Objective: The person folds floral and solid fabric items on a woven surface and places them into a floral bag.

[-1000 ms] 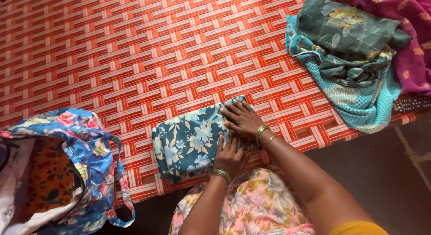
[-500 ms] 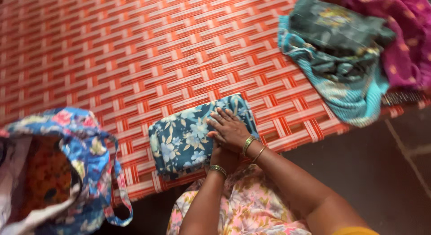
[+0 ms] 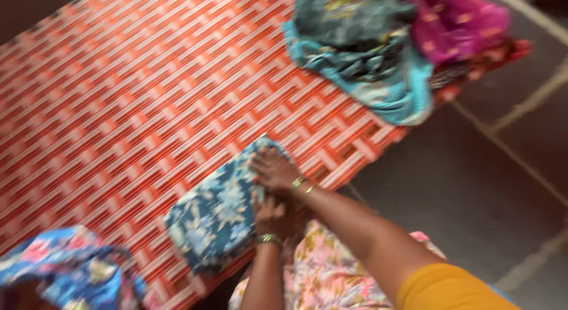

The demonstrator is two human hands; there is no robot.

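Note:
A folded blue cloth with pale flowers (image 3: pixel 216 212) lies near the front edge of an orange and white woven cot (image 3: pixel 130 108). My right hand (image 3: pixel 272 169) rests flat on the cloth's right end, fingers spread. My left hand (image 3: pixel 269 216) presses on the cloth just below it, close to the cot's edge. Both wrists wear gold bangles. The picture is blurred by motion.
A heap of clothes lies at the cot's far right: a teal cloth (image 3: pixel 378 79), a dark green floral one (image 3: pixel 349 20) and a magenta one (image 3: pixel 455 20). A blue floral bag (image 3: pixel 71 274) sits at the lower left. Grey floor (image 3: pixel 485 185) lies to the right.
The view has swung and tilted, so the cot now runs diagonally and the bag has slid to the lower-left corner. Both hands stay pressed on the folded blue cloth.

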